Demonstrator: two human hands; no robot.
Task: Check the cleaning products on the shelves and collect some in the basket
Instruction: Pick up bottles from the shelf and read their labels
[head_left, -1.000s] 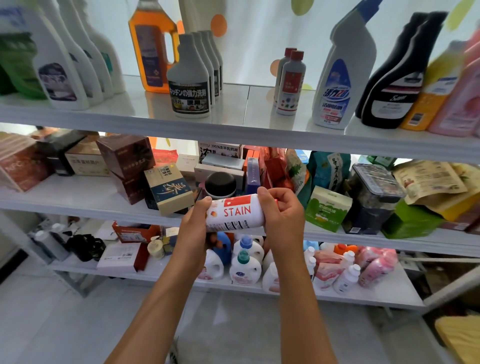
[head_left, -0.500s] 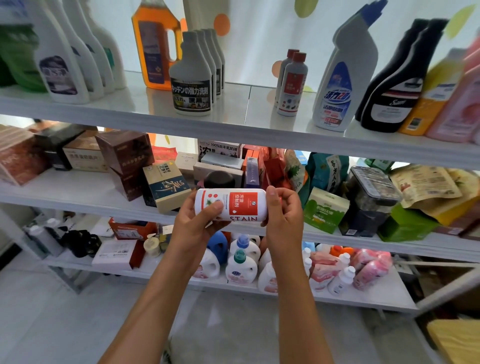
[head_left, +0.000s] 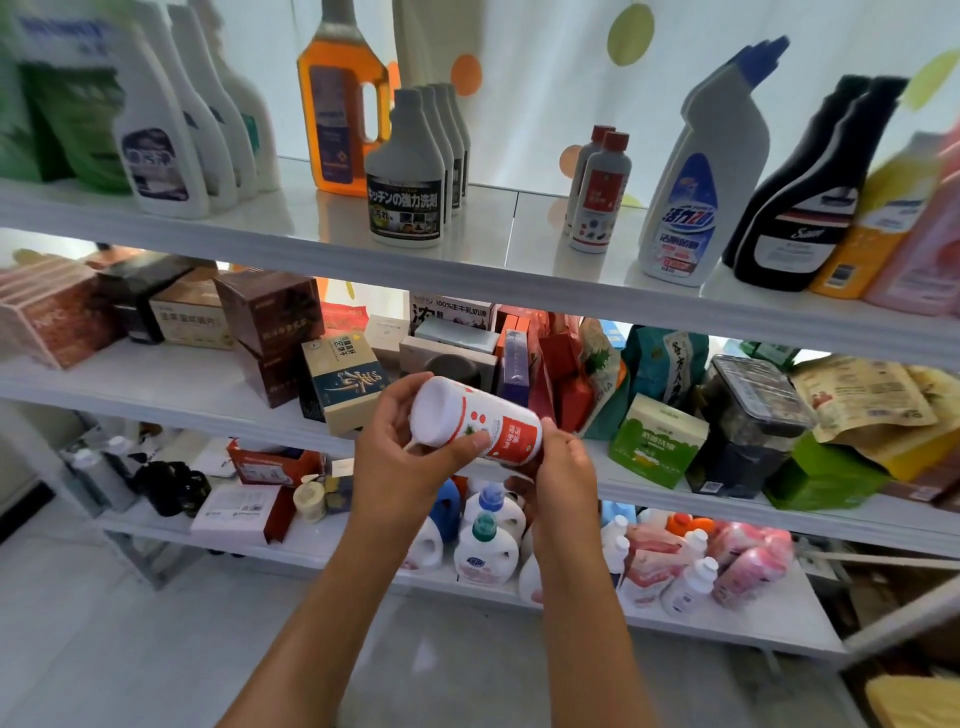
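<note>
Gripping the white stain-remover bottle (head_left: 475, 420) from both ends, the left hand (head_left: 402, 457) wraps its base end and the right hand (head_left: 558, 470) closes on its cap end. Bottle lies tilted, base toward the camera, in front of the middle shelf (head_left: 171, 387); boxes stand just behind.

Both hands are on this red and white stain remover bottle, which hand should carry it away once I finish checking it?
Probably the left hand: its fingers wrap the bottle's body near the base, while the right hand only supports the far end.
</note>
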